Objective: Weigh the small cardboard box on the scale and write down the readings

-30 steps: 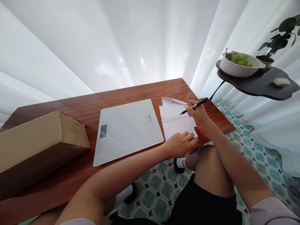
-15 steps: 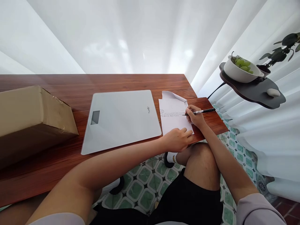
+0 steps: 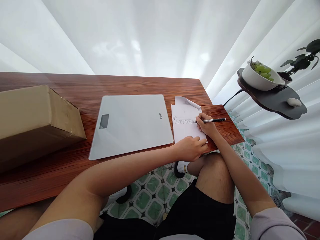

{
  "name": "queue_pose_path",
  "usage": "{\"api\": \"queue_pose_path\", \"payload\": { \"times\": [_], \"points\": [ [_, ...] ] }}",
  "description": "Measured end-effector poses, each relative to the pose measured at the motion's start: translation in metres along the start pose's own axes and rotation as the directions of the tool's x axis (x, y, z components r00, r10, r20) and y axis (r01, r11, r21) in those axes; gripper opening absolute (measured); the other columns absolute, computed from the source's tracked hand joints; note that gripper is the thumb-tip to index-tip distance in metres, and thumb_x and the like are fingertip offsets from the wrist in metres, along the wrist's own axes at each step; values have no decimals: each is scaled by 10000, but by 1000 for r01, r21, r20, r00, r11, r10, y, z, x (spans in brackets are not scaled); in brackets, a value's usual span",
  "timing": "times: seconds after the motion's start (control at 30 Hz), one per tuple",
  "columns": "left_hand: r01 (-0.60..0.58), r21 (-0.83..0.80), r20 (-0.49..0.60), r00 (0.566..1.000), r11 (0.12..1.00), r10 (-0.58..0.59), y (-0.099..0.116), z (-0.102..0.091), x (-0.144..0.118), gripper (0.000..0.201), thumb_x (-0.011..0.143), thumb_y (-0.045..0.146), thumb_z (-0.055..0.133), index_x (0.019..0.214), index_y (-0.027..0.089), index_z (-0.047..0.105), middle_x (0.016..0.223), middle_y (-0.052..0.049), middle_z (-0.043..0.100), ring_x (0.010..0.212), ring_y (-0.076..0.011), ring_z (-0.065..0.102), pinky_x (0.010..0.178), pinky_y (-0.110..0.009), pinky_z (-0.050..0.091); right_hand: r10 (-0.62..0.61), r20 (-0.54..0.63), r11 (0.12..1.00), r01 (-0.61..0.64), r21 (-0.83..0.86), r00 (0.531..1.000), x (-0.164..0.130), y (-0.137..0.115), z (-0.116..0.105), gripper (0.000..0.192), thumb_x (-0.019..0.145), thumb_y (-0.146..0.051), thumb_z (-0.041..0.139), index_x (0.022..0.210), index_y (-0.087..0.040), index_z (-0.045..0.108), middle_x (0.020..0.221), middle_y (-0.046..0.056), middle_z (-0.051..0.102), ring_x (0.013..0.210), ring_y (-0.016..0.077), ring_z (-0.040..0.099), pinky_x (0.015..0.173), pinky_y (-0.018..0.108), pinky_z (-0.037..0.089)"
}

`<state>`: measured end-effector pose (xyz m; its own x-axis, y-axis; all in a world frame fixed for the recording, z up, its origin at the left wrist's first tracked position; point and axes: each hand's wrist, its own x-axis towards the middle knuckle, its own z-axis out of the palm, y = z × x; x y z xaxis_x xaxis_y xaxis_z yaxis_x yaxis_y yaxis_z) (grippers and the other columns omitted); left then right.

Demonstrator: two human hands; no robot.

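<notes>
White paper (image 3: 186,131) with rows of small handwriting lies at the right end of the wooden table, its top sheet curled at the far edge. My right hand (image 3: 205,124) is closed around a black pen (image 3: 217,120), whose tip touches the paper at the written rows. At the paper's near edge my left hand (image 3: 191,148) rests with bent fingers, holding the sheet against the table; its thumb side is partly hidden. Left of the paper lies a flat white bathroom scale (image 3: 132,125) with a grey display window.
A cardboard box (image 3: 42,123) stands on the wooden table (image 3: 125,84) at the left. To the right, a dark shelf (image 3: 277,103) carries a white bowl (image 3: 260,80) of green grapes, a potted plant (image 3: 297,61) and a pale computer mouse (image 3: 294,102). White curtains hang behind.
My right hand and the pen have moved slightly left along the handwriting. My left hand keeps its place on the paper. The whole view has shifted a little.
</notes>
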<state>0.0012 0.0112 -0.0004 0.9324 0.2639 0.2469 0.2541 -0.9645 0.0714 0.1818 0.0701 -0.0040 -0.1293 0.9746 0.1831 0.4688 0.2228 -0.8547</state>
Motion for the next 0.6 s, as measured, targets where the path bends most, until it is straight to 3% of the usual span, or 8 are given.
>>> {"api": "queue_pose_path", "payload": {
  "times": [0.27,0.6],
  "points": [
    [1,7,-2,1000,1000,-1,0,-1,0,164,992,248,474,1031,173,614,998,-73,589,739,-216,516,521,-367,295,21,4,999,-20,-29,1000,0,-2,1,447,951,-556,583,667,-251,422,498,-41,529,409,131,445,427,286,350],
    [6,14,24,1000,1000,-6,1,-4,0,183,1001,256,463,1065,174,615,1033,-83,598,767,-219,533,520,-366,305,16,5,1000,-16,-6,1000,0,-1,0,402,962,-489,578,680,-251,417,502,-49,528,407,130,442,441,289,358]
  ]
}}
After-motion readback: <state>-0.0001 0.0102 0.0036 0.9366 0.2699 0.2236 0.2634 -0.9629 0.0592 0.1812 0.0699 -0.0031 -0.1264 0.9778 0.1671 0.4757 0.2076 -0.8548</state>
